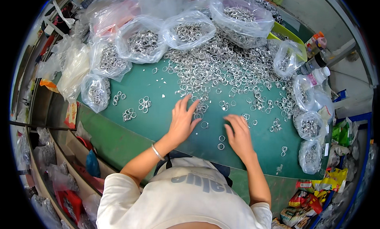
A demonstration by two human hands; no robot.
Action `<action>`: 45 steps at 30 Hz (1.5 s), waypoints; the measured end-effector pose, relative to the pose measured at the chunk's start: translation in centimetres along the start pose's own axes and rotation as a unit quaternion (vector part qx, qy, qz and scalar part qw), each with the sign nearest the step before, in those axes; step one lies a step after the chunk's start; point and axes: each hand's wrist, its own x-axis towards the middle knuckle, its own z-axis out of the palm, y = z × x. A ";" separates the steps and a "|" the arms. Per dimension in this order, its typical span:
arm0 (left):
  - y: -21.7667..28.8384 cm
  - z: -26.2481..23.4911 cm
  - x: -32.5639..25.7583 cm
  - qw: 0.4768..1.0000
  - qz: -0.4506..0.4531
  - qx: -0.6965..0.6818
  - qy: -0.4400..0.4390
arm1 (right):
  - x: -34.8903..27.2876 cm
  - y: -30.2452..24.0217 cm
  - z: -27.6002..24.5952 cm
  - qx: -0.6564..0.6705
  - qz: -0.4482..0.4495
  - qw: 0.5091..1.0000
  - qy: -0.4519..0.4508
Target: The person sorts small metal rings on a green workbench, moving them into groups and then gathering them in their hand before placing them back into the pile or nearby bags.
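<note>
My left hand (183,120), with a bracelet on the wrist, reaches over the green table (174,138). Its fingers are spread and touch silver metal rings (201,107) at the near edge of a large loose pile (221,58). To the right, my right hand (240,137) hovers low with thumb and fingers apart and nothing visible in it; the fingertips are slightly blurred. Between the hands lie two single rings (221,142) and another ring (204,125) by my left thumb. Small ring clusters (145,104) sit on the left, and more (276,125) on the right.
Open clear plastic bags filled with rings (143,42) line the far and left edges. More small bags (309,125) stand along the right edge, near a green bin (291,37) and a white-capped bottle (319,75). Compartments with bags (65,175) are at lower left; colourful packets (306,203) lie lower right.
</note>
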 end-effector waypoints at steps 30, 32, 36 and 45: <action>-4.5 -1.0 2.8 0.996 -0.002 -0.094 -0.009 | 2.4 1.4 0.8 -0.098 0.007 0.993 -0.067; -4.2 -0.7 1.9 0.997 0.004 -0.057 -0.051 | 1.7 0.3 0.6 -0.105 -0.029 0.987 -0.114; -4.9 -0.2 1.7 0.998 0.036 -0.044 -0.034 | 3.4 0.5 0.8 -0.078 -0.029 0.994 -0.067; -4.5 -0.4 2.1 0.992 0.071 -0.069 -0.078 | 5.0 1.5 2.7 -0.157 -0.071 0.984 -0.035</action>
